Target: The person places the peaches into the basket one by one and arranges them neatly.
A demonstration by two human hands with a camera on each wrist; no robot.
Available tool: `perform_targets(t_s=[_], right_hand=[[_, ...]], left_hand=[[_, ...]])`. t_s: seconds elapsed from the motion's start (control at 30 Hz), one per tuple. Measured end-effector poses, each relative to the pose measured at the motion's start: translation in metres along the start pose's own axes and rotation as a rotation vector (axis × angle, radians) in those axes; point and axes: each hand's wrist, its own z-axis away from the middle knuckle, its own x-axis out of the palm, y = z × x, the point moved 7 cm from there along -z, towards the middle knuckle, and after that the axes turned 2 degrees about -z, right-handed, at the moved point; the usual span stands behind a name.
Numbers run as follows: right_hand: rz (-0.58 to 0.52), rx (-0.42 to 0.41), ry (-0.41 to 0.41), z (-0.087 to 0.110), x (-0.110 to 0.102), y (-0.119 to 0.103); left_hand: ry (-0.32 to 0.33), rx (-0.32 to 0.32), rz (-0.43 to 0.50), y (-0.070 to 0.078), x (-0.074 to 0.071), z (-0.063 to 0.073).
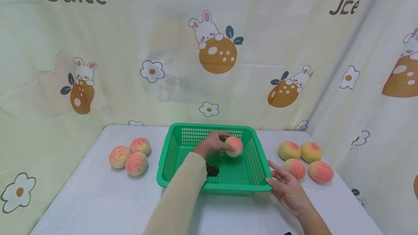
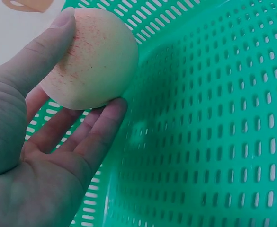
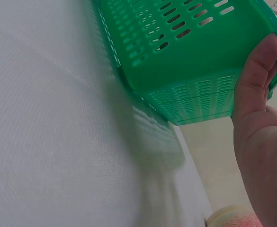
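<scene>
A green plastic basket [image 1: 213,189] with slotted walls stands in the middle of the table. Inside it, my left hand [image 1: 215,142] holds a pink and cream peach [image 1: 234,146] between thumb and fingers. The left wrist view shows the thumb on one side of this peach [image 2: 98,59] and fingertips beneath it, above the slotted basket floor [image 2: 214,127]. My right hand [image 1: 287,190] grips the front right corner of the basket's rim. In the right wrist view the thumb of the right hand [image 3: 261,109] presses near the rim, with the other fingers mostly hidden.
Three speckled peaches [image 1: 136,163] lie grouped on the left of the white table [image 1: 85,206]. Several more fruits stand at the right, among them a yellowish one [image 1: 289,150] and a pinker peach [image 1: 321,172]. A printed curtain [image 1: 176,93] hangs behind the table.
</scene>
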Motion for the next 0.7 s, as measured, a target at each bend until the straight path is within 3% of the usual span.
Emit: perform_targets(t_s=[0.4, 0.7], right_hand=[[0.007, 0.001, 0.000, 0.000, -0.001, 0.000], [0.016, 0.014, 0.016, 0.000, 0.000, 0.000]], left_hand=[[0.033, -0.024, -0.039, -0.001, 0.012, -0.002], [0.043, -0.070, -0.085, -0.008, 0.017, -0.015]])
